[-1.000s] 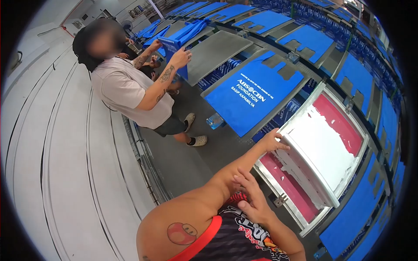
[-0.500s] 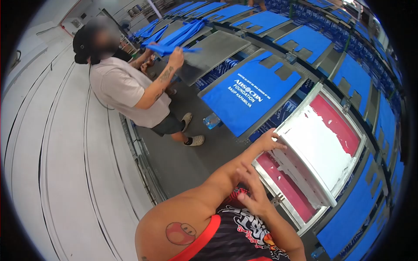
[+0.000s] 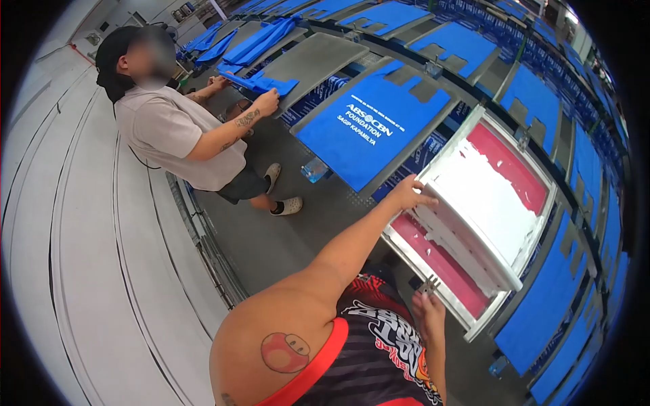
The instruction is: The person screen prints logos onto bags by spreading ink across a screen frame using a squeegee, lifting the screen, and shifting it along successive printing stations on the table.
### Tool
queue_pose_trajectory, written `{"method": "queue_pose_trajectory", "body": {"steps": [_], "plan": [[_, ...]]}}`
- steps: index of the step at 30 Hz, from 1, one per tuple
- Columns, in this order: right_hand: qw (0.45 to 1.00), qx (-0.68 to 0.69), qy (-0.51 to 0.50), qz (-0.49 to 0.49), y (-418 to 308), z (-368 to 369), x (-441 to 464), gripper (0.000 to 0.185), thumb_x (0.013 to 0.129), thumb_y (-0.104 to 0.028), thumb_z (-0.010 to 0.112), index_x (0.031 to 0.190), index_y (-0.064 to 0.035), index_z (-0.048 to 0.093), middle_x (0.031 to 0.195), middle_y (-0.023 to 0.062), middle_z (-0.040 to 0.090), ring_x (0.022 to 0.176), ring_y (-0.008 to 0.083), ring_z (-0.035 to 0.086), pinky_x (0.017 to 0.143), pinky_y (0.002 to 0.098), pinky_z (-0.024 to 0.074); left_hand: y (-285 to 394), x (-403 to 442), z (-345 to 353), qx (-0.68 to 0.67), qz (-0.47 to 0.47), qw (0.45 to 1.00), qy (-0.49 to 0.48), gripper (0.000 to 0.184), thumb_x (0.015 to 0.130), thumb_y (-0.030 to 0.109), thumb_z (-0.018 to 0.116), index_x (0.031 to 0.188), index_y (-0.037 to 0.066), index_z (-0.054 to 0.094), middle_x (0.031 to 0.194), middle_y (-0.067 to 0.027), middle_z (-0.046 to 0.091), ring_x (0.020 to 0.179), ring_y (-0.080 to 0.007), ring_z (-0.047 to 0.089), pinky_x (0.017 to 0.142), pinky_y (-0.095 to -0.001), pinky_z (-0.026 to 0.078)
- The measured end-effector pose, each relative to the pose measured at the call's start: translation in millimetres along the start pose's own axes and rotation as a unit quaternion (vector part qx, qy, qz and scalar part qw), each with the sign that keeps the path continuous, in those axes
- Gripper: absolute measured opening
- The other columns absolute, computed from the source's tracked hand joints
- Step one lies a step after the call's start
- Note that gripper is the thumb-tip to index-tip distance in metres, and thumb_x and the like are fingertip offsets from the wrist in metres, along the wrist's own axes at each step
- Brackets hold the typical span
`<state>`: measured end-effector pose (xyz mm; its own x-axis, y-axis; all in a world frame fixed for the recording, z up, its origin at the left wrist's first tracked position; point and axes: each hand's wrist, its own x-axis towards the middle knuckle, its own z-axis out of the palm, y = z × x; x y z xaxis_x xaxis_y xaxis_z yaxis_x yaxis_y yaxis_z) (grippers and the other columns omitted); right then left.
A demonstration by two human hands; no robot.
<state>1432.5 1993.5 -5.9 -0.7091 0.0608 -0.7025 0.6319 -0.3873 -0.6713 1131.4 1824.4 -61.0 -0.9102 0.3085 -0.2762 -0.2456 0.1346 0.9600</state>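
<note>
A printing screen (image 3: 476, 327) with an aluminium frame and pink mesh lies at the right, white ink (image 3: 491, 179) spread over much of it. Across the mesh rests a long squeegee (image 3: 467, 240). My left hand (image 3: 408, 194) is closed on the squeegee's far end, thumb on top. At the near side of the frame, my right hand (image 3: 428, 311) has its fingers closed around a small pronged metal bracket (image 3: 429, 285). Beyond the screen, a blue bag (image 3: 379, 132) with white lettering lies flat on a dark board.
To the left stands another person (image 3: 183, 128), holding a blue bag (image 3: 261, 82) with both hands over a bare dark board (image 3: 315, 64). More blue bags (image 3: 542, 291) lie on boards along the rows. A white corrugated surface (image 3: 88, 237) runs down the left.
My right hand has moved from in front of my chest to the bracket on the screen frame. My left hand stays on the squeegee. The other person has lowered the blue bag toward the board.
</note>
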Motion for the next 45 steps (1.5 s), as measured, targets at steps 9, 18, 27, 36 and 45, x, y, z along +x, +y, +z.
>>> {"method": "queue_pose_trajectory", "body": {"steps": [9,18,27,36,45], "plan": [[0.993,0.004,0.107,-0.050,21.5,-0.3,22.1,0.024,0.091,-0.019,0.064,0.096,0.0049,0.065,0.080,0.0072,0.067,0.063,0.0101,0.060,0.058,0.0244,0.0511,29.4,-16.9,0.0,-0.020,0.009,1.000,-0.007,0.072,0.056,0.028,0.093,0.108,-0.004,0.055,0.105,-0.0140,0.063,0.095,-0.0197,0.059,0.074,-0.0310,0.050],[0.987,-0.004,0.132,-0.091,20.1,6.3,19.2,0.023,0.089,-0.017,0.067,0.095,0.0057,0.068,0.075,0.0063,0.067,0.057,0.0085,0.058,0.054,0.0220,0.0500,28.5,-16.1,-2.1,-0.010,0.017,1.000,-0.015,0.076,0.057,0.026,0.092,0.114,-0.006,0.054,0.104,-0.0144,0.064,0.094,-0.0203,0.061,0.075,-0.0308,0.050],[0.988,-0.024,0.116,-0.103,16.9,4.0,15.8,0.024,0.088,-0.016,0.068,0.092,0.0080,0.067,0.076,0.0096,0.067,0.061,0.0118,0.061,0.058,0.0237,0.0517,25.5,-15.4,-2.5,-0.001,0.035,0.999,-0.006,0.073,0.058,0.027,0.092,0.114,-0.003,0.056,0.103,-0.0120,0.065,0.092,-0.0190,0.061,0.074,-0.0308,0.050],[0.989,-0.048,0.114,-0.077,10.2,3.0,17.1,0.024,0.088,-0.016,0.068,0.092,0.0077,0.068,0.076,0.0101,0.068,0.062,0.0124,0.062,0.059,0.0236,0.0520,27.2,-16.4,-3.1,-0.039,-0.014,0.998,-0.040,0.082,0.056,0.031,0.093,0.119,-0.003,0.053,0.105,-0.0115,0.065,0.101,-0.0203,0.059,0.087,-0.0319,0.047],[0.989,-0.041,0.115,-0.088,19.4,2.0,21.7,0.029,0.089,-0.020,0.067,0.094,0.0091,0.067,0.077,0.0103,0.068,0.062,0.0134,0.062,0.059,0.0244,0.0514,9.9,-8.6,-3.5,0.006,0.024,1.000,-0.002,0.085,0.054,0.031,0.094,0.119,-0.004,0.053,0.114,-0.0149,0.061,0.105,-0.0225,0.058,0.087,-0.0325,0.048]]}}
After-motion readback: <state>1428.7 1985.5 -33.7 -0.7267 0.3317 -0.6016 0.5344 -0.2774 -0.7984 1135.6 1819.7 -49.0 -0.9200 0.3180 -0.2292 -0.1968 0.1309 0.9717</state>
